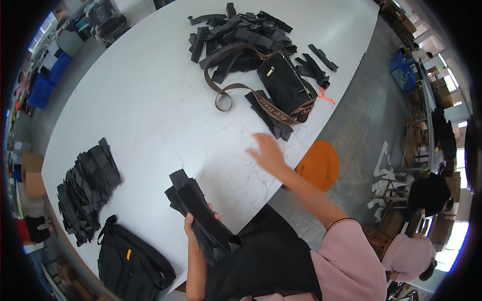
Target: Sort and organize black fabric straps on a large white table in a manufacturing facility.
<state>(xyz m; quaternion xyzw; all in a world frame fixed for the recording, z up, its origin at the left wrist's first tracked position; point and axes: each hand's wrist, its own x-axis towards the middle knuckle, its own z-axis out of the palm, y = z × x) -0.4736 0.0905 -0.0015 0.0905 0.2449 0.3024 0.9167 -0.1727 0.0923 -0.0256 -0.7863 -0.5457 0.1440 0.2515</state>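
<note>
My left hand (190,224) is wrapped round a bundle of black fabric strips (195,203), held tilted over the near table edge. Reaching out over the tabletop, my right hand (268,154) has its fingers apart and nothing in them, slightly smeared by motion. Closest to it lie a few black strips (275,126), partly under a dark shoulder bag (283,83) with a brown lettered strap. Beyond the bag is a loose heap of black strips (241,35). Several more strips (315,67) lie to its right.
On the white table (135,105), a neat row of stacked black strips (90,188) lies at left, with a black backpack (131,258) nearer me. An orange round stool (319,165) stands by the right edge, near a red cord (325,96). Other people work at far right.
</note>
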